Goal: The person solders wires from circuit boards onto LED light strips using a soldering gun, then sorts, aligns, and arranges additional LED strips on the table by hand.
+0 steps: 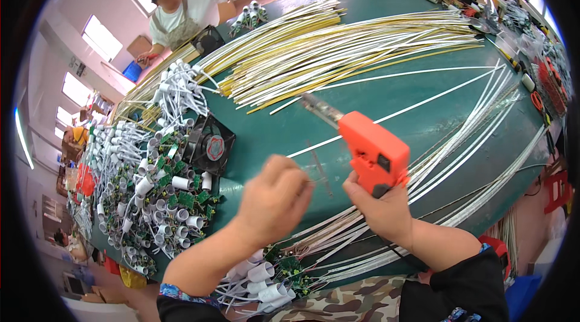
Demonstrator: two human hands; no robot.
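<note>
One orange plastic gun-shaped tool (376, 147) is over the table's middle, its grip clamped in the right hand (383, 213); the blurred left hand (275, 201) curls shut beside it, contents unclear. Green tabletop (266, 125) gives room beyond, bordered left by two black square fans (211, 148) and far by countless white-and-yellow thin strips (338, 50).

No text or number can be read. The round red-and-white label (215, 147) on the hub of the black axial fan (202, 142) and the small dark wall signs (77, 66) at far left are too small and soft to make out; whether the dark rectangle (383, 162) on the orange-red power tool (373, 147) is a label, I cannot tell.
</note>
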